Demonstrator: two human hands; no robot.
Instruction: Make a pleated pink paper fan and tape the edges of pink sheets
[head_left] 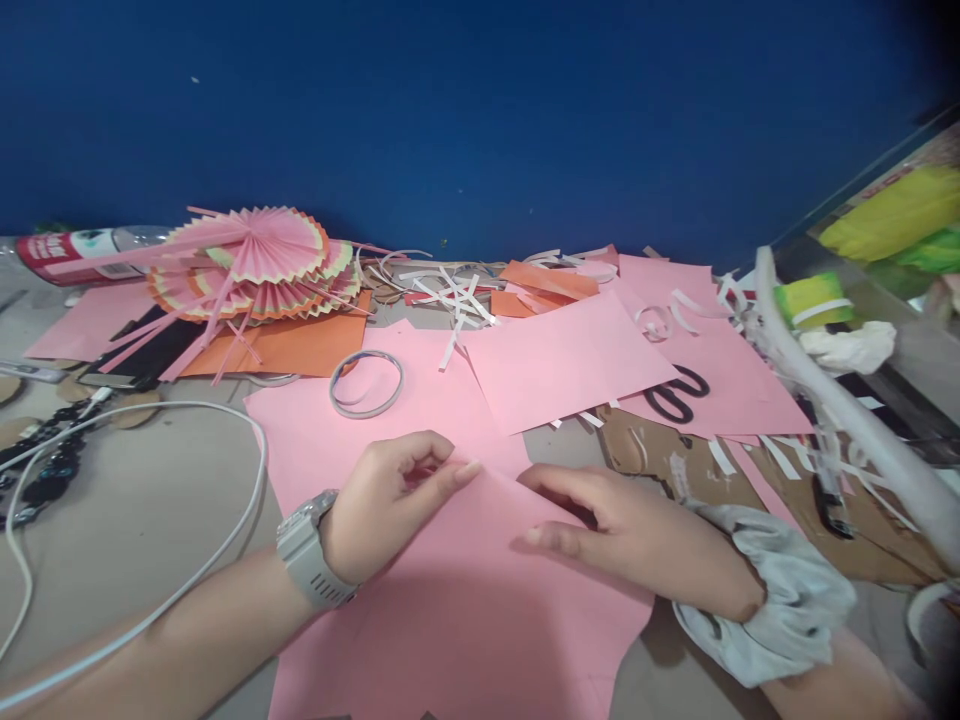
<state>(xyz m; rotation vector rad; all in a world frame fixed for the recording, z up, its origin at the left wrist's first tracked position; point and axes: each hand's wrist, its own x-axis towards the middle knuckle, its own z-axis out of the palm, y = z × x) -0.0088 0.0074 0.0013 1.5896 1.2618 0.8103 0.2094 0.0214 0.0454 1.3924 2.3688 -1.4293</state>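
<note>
A pink sheet of paper (465, 610) lies on the table in front of me with its top part folded over. My left hand (386, 510), with a grey watch on the wrist, pinches the fold at its upper edge, fingers closed on the paper. My right hand (637, 545), a grey scrunchie on its wrist, rests on the same sheet with thumb and fingers pressed onto the fold's right side. The two hands nearly meet at the middle of the fold.
More pink sheets (562, 365) lie beyond, black scissors (675, 395) partly under one. A tape ring (366, 383), stacked pleated paper fans (255, 260), orange paper (292, 345), white paper strips (454, 295), a bottle (82, 250) and a white cable (225, 520) surround them. A glass case (885, 250) stands right.
</note>
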